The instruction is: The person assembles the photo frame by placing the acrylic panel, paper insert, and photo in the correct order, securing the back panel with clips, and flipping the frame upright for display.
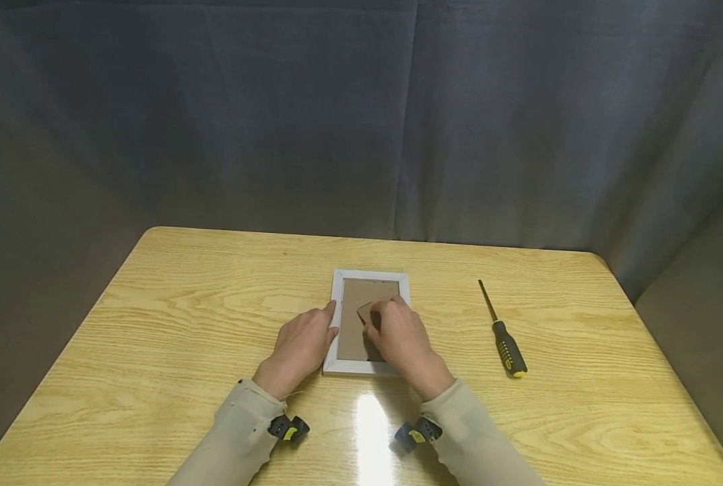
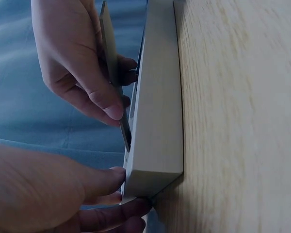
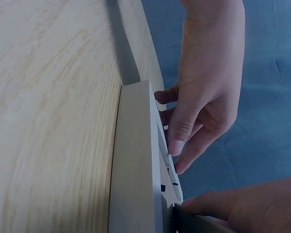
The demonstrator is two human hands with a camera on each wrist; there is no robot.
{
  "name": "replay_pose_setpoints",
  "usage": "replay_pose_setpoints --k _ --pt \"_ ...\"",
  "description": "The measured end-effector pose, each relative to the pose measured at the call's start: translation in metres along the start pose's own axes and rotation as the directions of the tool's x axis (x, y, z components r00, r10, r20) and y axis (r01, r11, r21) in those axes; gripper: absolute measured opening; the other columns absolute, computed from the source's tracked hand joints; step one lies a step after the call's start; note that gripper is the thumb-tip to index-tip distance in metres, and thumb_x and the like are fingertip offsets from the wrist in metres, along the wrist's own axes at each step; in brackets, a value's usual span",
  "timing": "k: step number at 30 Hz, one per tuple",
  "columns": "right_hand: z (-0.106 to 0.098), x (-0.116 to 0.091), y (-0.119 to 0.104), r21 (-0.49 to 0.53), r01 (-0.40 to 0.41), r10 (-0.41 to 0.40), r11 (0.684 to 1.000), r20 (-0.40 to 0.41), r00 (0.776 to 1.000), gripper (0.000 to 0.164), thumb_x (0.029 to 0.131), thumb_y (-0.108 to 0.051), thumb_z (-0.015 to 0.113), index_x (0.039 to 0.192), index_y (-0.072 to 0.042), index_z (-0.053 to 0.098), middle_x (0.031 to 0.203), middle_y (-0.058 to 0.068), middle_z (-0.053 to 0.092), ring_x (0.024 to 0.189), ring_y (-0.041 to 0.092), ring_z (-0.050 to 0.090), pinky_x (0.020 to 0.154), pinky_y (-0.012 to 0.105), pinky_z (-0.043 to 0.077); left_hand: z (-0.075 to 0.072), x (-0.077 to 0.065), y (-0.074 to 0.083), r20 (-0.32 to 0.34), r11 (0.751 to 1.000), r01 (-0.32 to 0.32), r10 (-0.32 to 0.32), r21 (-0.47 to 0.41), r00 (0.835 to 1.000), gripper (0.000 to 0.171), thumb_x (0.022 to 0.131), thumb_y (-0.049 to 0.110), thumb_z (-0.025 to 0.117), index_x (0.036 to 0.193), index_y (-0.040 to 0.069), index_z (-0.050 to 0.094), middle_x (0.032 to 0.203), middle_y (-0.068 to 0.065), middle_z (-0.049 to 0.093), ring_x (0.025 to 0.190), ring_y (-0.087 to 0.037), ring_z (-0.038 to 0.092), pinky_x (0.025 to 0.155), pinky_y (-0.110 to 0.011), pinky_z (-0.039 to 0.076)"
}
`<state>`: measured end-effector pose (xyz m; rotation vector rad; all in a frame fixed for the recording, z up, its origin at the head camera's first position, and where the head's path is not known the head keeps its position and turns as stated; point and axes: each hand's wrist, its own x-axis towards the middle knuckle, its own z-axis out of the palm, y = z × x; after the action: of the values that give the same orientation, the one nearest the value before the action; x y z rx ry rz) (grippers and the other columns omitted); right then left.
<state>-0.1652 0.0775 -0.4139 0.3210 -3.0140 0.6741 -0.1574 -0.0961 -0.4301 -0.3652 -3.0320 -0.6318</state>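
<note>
A picture frame [image 1: 361, 366] with a white rim lies back up on the table, its brown backing board [image 1: 352, 344] showing inside the rim. My left hand [image 1: 302, 341] grips the frame's left side, thumb on the rim and fingers down along the side. Over the backing, my right hand [image 1: 400, 337] pinches a thin brown flap [image 2: 109, 43] that stands tilted up from the board. In the head view a corner of this flap [image 1: 364, 312] sticks out left of the right fingers; the rest is hidden behind them.
A flat-blade screwdriver [image 1: 507, 347] with a black and yellow handle lies to the right of the frame. The wood-grain table [image 1: 215, 290] ends in front of a dark grey curtain [image 1: 276, 135]. Both wrists carry small dark straps.
</note>
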Motion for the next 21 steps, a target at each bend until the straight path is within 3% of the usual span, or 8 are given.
replay_pose_setpoints --k 10,17,21 --pt "0.0036 -0.0004 0.0015 0.001 0.005 -0.005 1.0 -0.011 1.0 0.031 0.088 -0.016 0.078 0.114 -0.001 0.074 0.105 0.016 0.068 0.088 0.027 0.067 0.076 0.042 0.058 -0.0005 -0.0002 0.0009 -0.002 1.0 0.006 -0.006 -0.011 1.0 0.048 0.096 0.015 0.068 0.14 -0.003 0.057 0.096 -0.017 0.073 0.069 -0.018 0.061 0.054 -0.033 0.047" --pt "0.0042 -0.0021 0.0011 -0.075 -0.013 0.011 0.997 -0.03 0.999 0.032 0.086 -0.024 0.081 0.113 -0.007 0.075 0.103 0.013 0.07 0.088 0.026 0.066 0.068 0.041 0.056 -0.0011 -0.0009 0.0012 0.001 1.0 0.008 -0.008 -0.014 1.0 0.049 0.096 0.015 0.069 0.14 -0.003 0.057 0.095 -0.016 0.073 0.071 -0.02 0.063 0.055 -0.034 0.048" --pt "0.0058 -0.0028 0.0019 -0.112 -0.012 0.007 0.994 -0.045 0.999 0.035 0.084 -0.025 0.082 0.114 -0.008 0.075 0.106 0.013 0.072 0.093 0.029 0.066 0.069 0.042 0.056 -0.0011 -0.0012 0.0013 -0.002 1.0 0.006 -0.006 -0.017 1.0 0.049 0.096 0.016 0.069 0.14 -0.003 0.057 0.097 -0.017 0.073 0.073 -0.021 0.064 0.056 -0.035 0.049"
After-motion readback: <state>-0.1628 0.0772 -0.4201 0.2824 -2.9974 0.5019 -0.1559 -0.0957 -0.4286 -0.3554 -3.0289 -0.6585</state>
